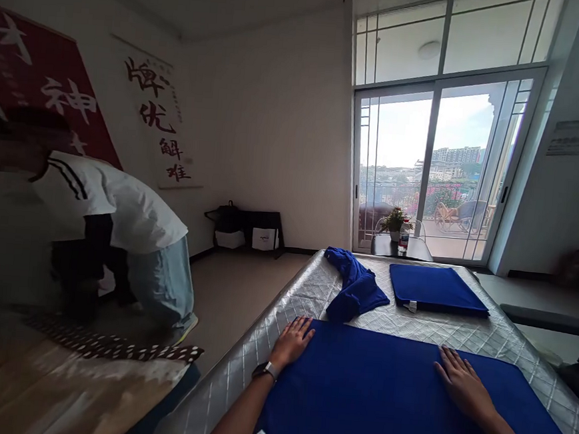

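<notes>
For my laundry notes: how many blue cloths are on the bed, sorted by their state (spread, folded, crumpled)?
Spread flat under the left hand and the right hand: 1, the spread blue cloth
Folded: 1, the folded blue cloth
Crumpled: 1, the crumpled blue cloth
Total: 3 on the quilted bed

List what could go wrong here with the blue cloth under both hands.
1. The spread blue cloth lies on a glossy quilted mattress; pressed flat by the left hand and right hand, it may slide or wrinkle.
2. The crumpled blue cloth lies close to its far edge and could get caught up.
</notes>
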Demonstrator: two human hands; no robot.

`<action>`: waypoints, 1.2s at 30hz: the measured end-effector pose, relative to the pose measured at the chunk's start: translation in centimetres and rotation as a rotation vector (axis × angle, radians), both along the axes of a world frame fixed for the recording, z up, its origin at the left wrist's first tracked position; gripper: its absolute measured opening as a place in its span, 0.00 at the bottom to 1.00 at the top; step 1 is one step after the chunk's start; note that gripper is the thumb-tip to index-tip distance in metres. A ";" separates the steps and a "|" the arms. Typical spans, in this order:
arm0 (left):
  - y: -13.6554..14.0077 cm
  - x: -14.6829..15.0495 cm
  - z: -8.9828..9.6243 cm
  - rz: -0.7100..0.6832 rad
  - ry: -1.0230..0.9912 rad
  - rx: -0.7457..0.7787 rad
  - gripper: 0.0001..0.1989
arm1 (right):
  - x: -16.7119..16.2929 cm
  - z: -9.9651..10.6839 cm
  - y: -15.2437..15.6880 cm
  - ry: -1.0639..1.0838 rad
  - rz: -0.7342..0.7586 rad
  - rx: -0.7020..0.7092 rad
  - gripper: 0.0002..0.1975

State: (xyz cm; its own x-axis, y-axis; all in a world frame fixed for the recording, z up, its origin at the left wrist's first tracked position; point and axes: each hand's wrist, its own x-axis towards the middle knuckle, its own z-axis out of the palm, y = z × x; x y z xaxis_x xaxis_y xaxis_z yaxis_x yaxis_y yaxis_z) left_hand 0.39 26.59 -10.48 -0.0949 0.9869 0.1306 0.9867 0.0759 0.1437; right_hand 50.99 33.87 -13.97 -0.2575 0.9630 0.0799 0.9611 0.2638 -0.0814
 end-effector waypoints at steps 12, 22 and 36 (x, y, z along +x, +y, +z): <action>0.9 -0.1 0.6 0.078 0.051 -0.042 0.30 | 12.4 -3.2 1.9 0.022 -0.252 0.097 0.40; 4.7 17.0 0.6 -0.196 0.042 0.105 0.23 | 13.6 -5.0 2.4 0.057 -0.249 0.124 0.43; 10.8 5.7 0.9 0.080 -0.015 0.091 0.22 | 14.4 -7.0 3.6 0.055 -0.190 0.190 0.39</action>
State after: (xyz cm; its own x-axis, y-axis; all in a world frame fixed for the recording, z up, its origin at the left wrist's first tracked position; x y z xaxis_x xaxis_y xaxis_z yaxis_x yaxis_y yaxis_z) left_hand 6.13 37.35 -9.53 -0.1754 0.9602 0.2171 0.9757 0.1401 0.1687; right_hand 65.34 37.44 -20.96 -0.0637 0.9600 0.2726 0.9903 0.0946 -0.1016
